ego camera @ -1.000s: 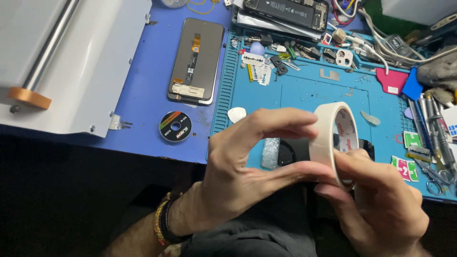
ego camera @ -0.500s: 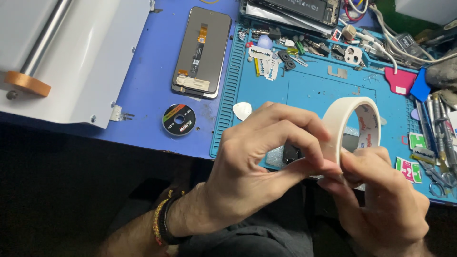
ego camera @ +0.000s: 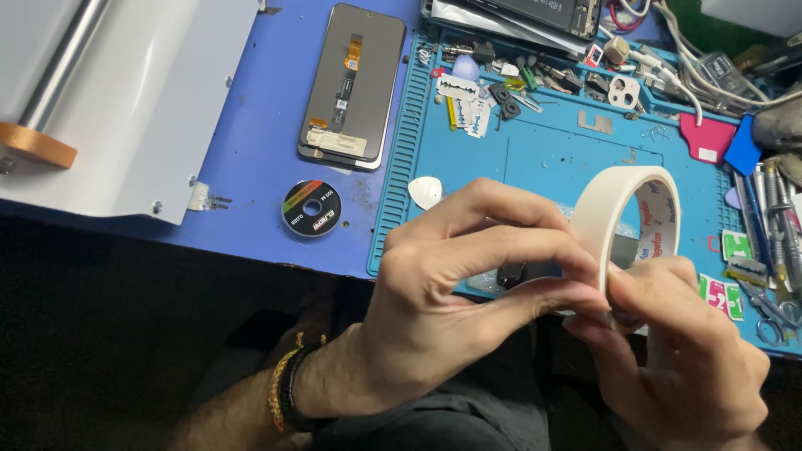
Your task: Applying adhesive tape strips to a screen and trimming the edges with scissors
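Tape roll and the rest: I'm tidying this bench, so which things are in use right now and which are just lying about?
In use:
- tape roll, pinched by both hands
- left hand
- right hand
- small dark part behind the fingers, mostly hidden

Lying about:
- phone screen, face down
- small black disc
- white pick
- blue mat with loose parts
- cables

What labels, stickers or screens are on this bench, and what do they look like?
Phone screen: face down on the blue table, dark rectangle with an orange flex strip.
Small reel: round, black, with a coloured label.
Sticker sheets: right edge of the mat, green, red and white.
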